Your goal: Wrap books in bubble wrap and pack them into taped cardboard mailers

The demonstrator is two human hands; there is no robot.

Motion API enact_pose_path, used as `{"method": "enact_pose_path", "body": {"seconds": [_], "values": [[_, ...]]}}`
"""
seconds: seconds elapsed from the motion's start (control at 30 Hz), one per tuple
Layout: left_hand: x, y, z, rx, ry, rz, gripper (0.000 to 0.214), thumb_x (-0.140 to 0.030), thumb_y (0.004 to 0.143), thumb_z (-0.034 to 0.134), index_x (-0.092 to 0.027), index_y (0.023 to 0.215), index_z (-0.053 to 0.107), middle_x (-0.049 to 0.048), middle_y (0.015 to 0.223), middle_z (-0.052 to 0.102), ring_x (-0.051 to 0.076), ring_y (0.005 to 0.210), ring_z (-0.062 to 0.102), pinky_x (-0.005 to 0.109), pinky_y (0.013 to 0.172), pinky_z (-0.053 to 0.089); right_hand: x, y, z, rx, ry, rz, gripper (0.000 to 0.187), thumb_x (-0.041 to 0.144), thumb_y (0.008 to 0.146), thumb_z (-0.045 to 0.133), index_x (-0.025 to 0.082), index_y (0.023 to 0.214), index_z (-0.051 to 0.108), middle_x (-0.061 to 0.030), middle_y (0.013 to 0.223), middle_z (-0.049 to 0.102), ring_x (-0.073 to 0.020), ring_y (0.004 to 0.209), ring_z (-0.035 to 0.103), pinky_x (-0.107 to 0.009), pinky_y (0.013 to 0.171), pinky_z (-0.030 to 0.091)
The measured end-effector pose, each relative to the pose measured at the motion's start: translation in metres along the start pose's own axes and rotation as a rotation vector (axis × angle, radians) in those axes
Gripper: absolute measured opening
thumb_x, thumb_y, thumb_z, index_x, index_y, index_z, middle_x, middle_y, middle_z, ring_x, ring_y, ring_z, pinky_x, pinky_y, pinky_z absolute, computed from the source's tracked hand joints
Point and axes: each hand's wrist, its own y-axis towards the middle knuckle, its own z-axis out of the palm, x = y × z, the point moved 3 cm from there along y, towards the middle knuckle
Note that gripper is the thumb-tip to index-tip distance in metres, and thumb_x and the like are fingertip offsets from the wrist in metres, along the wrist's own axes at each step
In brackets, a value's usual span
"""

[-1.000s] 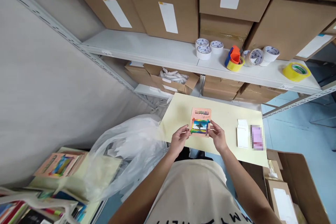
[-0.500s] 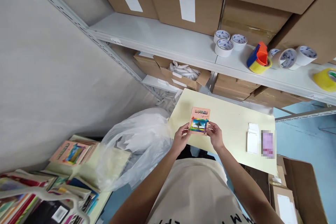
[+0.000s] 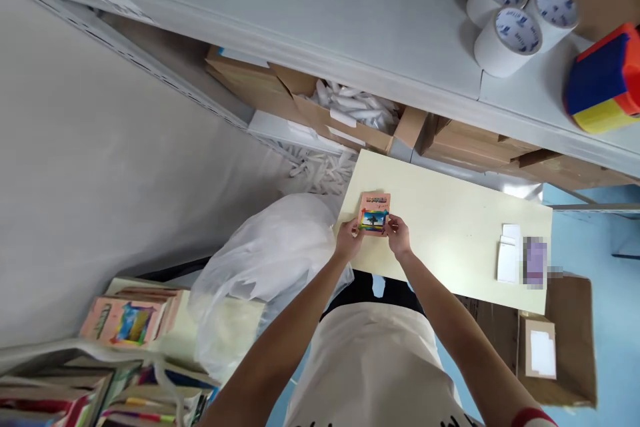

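Observation:
A small pink book (image 3: 375, 215) with a tree picture in a rainbow-coloured frame is at the left part of the pale yellow table (image 3: 440, 220), cover facing up. My left hand (image 3: 349, 239) grips its lower left edge, with the thumb near the cover. On the opposite edge, my right hand (image 3: 399, 236) has its fingers closed on the lower right side. Whether the book touches the tabletop I cannot tell. Farther right on the table lie white cards or slips (image 3: 509, 255) beside a blurred purple item (image 3: 535, 261).
A grey shelf (image 3: 320, 20) spans the back, bearing tape rolls (image 3: 509, 40) and a tape dispenser (image 3: 603, 80). Below it sits an open carton (image 3: 300, 103) of white pieces. A plastic bag (image 3: 270, 247), stacked pink books (image 3: 125, 321) and an open cardboard box (image 3: 575, 347) stand around.
My view has come closer to the shelf and dipped. Both hands, with the book between them, now appear lower over the table's left part. The grip looks the same.

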Motion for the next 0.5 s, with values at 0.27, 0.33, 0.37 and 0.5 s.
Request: {"method": "enact_pose_path", "body": {"seconds": [0.27,0.33,0.37,0.5], "values": [[0.009,0.018,0.000,0.039,0.097,0.093,0.035,-0.014,0.068,0.065,-0.018,0.103,0.067,0.0062,0.086,0.060,0.024,0.089,0.056,0.036,0.088,0.044,-0.018,-0.006,0.016,-0.051,-0.164,-0.095,0.050,0.040,0.070,0.066,0.024,0.118,0.061,-0.0097,0.110,0.059,-0.0218,0.089,0.060,-0.038,0.076,0.054],[0.005,0.027,0.001,0.052,0.111,0.118,0.036,-0.013,0.070,0.065,-0.018,0.105,0.066,0.0075,0.089,0.059,0.024,0.089,0.055,0.036,0.088,0.044,-0.014,0.000,0.023,-0.041,-0.186,-0.093,0.054,0.035,0.071,0.066,0.024,0.123,0.059,-0.0105,0.112,0.058,-0.0225,0.090,0.061,-0.039,0.079,0.055],[0.002,0.034,0.002,0.060,0.120,0.134,0.036,-0.013,0.071,0.064,-0.018,0.106,0.066,0.0078,0.089,0.059,0.024,0.090,0.055,0.036,0.088,0.045,-0.010,0.005,0.025,-0.045,-0.206,-0.084,0.056,0.033,0.071,0.065,0.023,0.126,0.057,-0.0113,0.114,0.058,-0.0234,0.092,0.061,-0.040,0.081,0.055],[-0.005,0.066,0.005,0.096,0.127,0.173,0.035,-0.013,0.074,0.063,-0.018,0.109,0.065,0.0074,0.090,0.059,0.023,0.092,0.057,0.035,0.087,0.047,0.009,0.031,0.031,-0.047,-0.267,-0.072,0.061,0.028,0.074,0.063,0.021,0.134,0.052,-0.0149,0.124,0.056,-0.0264,0.100,0.061,-0.044,0.088,0.055]]}}
